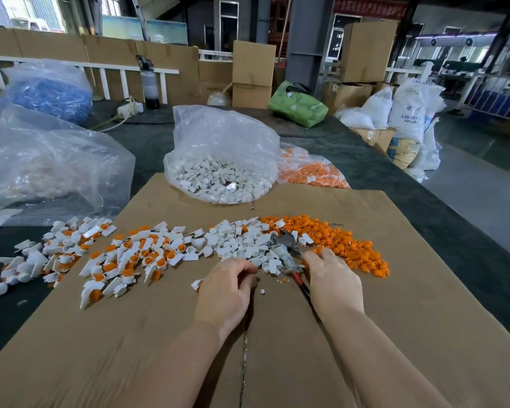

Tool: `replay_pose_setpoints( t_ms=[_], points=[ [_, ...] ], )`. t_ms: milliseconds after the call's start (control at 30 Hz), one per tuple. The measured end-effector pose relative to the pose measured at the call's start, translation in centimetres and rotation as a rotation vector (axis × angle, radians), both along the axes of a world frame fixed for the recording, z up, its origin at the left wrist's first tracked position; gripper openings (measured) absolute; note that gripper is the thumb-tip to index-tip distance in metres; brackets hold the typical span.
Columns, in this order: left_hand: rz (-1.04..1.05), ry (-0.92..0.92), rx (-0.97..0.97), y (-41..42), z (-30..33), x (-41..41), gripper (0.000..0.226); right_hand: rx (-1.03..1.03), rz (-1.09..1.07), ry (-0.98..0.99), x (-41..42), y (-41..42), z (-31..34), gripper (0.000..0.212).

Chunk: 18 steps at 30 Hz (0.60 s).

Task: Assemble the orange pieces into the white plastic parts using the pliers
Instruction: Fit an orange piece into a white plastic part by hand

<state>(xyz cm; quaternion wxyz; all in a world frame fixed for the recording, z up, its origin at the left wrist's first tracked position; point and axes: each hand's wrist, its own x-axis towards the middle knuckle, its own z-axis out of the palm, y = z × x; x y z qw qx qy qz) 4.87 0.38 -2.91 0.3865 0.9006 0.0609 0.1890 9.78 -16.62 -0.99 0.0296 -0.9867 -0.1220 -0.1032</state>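
Loose white plastic parts (242,245) lie in a heap on the cardboard sheet (277,363), with a heap of orange pieces (336,240) to their right. The pliers (283,248) sit between the two heaps, metal head pointing away and red handle (302,287) running under my right hand (334,279). That hand grips the pliers' handles, its fingertips at the edge of the orange heap. My left hand (227,290) curls down at the near edge of the white heap; its fingertips are hidden. White parts with orange pieces fitted (130,257) spread out to the left.
A clear bag of white parts (221,160) stands behind the heaps, and a bag of orange pieces (312,172) to its right. A big clear bag (50,166) lies at the left. The table's right edge drops to the floor. Small white bits (262,291) lie between my hands.
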Motion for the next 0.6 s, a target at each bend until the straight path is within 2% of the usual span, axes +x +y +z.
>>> replay_pose_setpoints(
  t_ms=[300,367,467,600],
  points=[
    [-0.009,0.013,0.009,0.1,0.0,0.0,0.012,0.068,0.015,-0.035,0.3,0.1,-0.1,0.02],
    [-0.012,0.017,-0.002,0.0,0.1,-0.1,0.011,0.175,0.053,-0.107,0.0,0.2,0.1,0.016],
    [0.005,0.019,-0.122,-0.2,0.4,-0.1,0.015,0.461,0.13,-0.209,-0.6,0.7,0.4,0.009],
    [0.028,0.006,-0.322,-1.4,0.6,0.3,0.019,0.712,0.177,-0.141,-1.4,2.2,0.3,0.005]
  ],
)
